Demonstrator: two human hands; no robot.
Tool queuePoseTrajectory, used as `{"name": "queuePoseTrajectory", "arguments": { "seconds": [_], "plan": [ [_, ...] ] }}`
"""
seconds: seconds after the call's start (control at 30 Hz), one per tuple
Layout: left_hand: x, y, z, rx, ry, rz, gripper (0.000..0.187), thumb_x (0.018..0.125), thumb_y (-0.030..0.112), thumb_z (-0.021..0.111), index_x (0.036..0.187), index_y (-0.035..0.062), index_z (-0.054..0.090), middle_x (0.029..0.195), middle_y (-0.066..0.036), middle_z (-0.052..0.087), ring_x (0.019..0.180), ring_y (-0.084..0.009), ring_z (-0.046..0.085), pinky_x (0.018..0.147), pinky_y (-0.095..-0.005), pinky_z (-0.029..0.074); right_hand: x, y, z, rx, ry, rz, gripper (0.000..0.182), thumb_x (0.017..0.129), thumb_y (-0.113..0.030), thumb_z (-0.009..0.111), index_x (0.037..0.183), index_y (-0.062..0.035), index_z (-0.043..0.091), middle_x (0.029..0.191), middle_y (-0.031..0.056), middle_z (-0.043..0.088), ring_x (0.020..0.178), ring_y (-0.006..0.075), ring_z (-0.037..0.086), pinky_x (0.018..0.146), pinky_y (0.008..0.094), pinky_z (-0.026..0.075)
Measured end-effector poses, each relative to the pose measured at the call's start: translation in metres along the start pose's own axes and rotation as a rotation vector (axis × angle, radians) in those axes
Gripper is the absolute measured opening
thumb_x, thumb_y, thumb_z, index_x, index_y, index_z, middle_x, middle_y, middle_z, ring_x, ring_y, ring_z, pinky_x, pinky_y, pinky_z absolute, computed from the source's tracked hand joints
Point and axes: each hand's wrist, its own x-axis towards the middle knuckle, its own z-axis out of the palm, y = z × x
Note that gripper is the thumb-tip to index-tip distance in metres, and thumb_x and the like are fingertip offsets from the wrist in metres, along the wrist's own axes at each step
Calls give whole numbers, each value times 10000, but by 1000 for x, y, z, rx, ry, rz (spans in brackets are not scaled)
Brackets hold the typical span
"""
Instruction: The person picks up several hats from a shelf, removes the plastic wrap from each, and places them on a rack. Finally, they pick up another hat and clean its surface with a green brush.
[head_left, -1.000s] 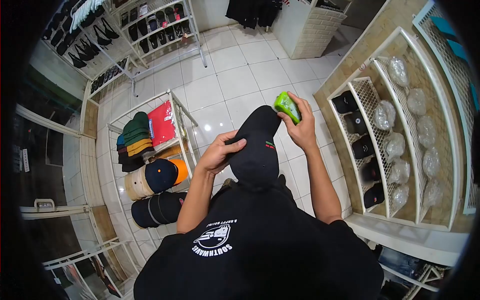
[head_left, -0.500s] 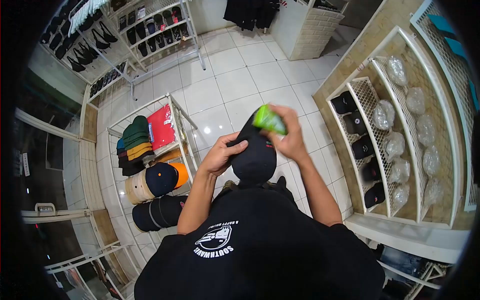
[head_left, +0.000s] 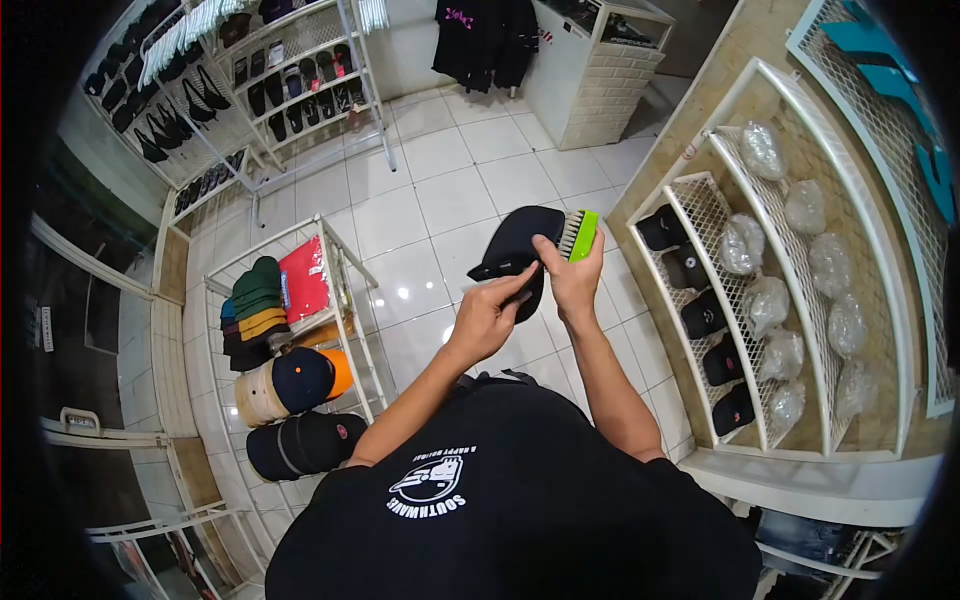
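Note:
A black cap (head_left: 520,238) is held up in front of my body, over the tiled floor. My left hand (head_left: 487,318) grips the cap's lower left edge, fingers extended across it. A green brush (head_left: 585,236) with pale bristles is in my right hand (head_left: 573,273), its bristles facing left beside the cap. The right thumb also presses on the cap's surface. Part of the cap is hidden behind both hands.
On the left stands a white rack (head_left: 362,268) with folded beanies (head_left: 257,300), a red package (head_left: 304,280) and caps (head_left: 303,380). Wire shelves (head_left: 712,200) on the right bear black caps and plastic-wrapped items. A brick-faced counter (head_left: 598,90) stands ahead.
The cap has been turned and raised slightly. The brush has moved right, off the cap's face, with its bristles now showing. My left hand has moved right along the cap. The view has shifted.

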Motion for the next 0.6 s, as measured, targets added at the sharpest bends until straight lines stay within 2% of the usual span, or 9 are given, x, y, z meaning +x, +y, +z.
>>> {"name": "queuePoseTrajectory", "arguments": {
  "seconds": [0.13,0.2,0.27,0.3,0.33,0.4,0.47,0.53,0.6],
  "plan": [
    [9,25,13,144,-89,138,502,805,151,751,1288,113,620,1139,-160,682,927,-349,667,791,-377,526,21,11,-57,146,-46,-24,591,771,-27,732,1286,11,444,1103,97,581,981,172,581,873,308,486],
    [11,38,13,46,191,107,494,763,165,804,1223,65,654,1101,-137,684,941,-271,653,832,-362,509,31,13,-83,92,-54,-148,652,772,-11,718,1355,15,425,1158,103,565,1042,174,561,935,311,458],
    [19,55,6,465,489,157,458,755,169,815,1164,29,663,1116,-144,665,978,-277,629,907,-381,474,32,-4,-105,113,-65,-153,683,776,-4,705,1391,16,410,1184,93,551,1063,170,546,961,302,440],
    [24,62,10,426,513,120,469,772,150,797,1188,1,638,1144,-172,650,1034,-274,608,953,-385,445,34,-7,-117,182,-118,-87,665,777,-2,697,1381,18,420,1174,86,553,1049,165,549,952,297,444],
    [25,48,15,430,505,113,469,772,150,797,1188,1,638,1144,-172,650,1034,-274,608,953,-385,445,34,-10,-125,253,-175,-22,647,779,0,690,1371,20,429,1164,79,556,1035,160,552,943,292,448],
    [27,16,23,170,167,152,392,814,144,764,1150,-17,643,1070,-145,679,967,-240,630,880,-377,486,36,-13,-134,356,-234,59,622,785,2,671,1363,22,440,1150,71,562,1013,145,555,931,279,452],
    [20,13,41,-117,52,-43,311,877,111,692,1140,-42,629,970,-113,701,882,-162,630,809,-321,498,40,-9,-139,415,-290,117,610,787,-2,663,1357,22,447,1128,56,564,992,121,553,915,259,455],
    [19,9,56,-204,113,-219,222,924,87,627,1099,-49,637,904,-79,706,822,-99,603,748,-270,493,43,-18,-142,330,-287,115,589,806,-32,650,1353,38,444,1134,103,567,1010,176,564,933,304,456],
    [17,6,73,-199,181,-202,203,933,79,609,1085,-54,635,894,-76,699,812,-90,593,736,-264,488,42,-19,-145,-328,-9,-358,570,842,-71,606,1365,62,423,1161,188,552,1050,277,563,944,370,451]
  ]
}}
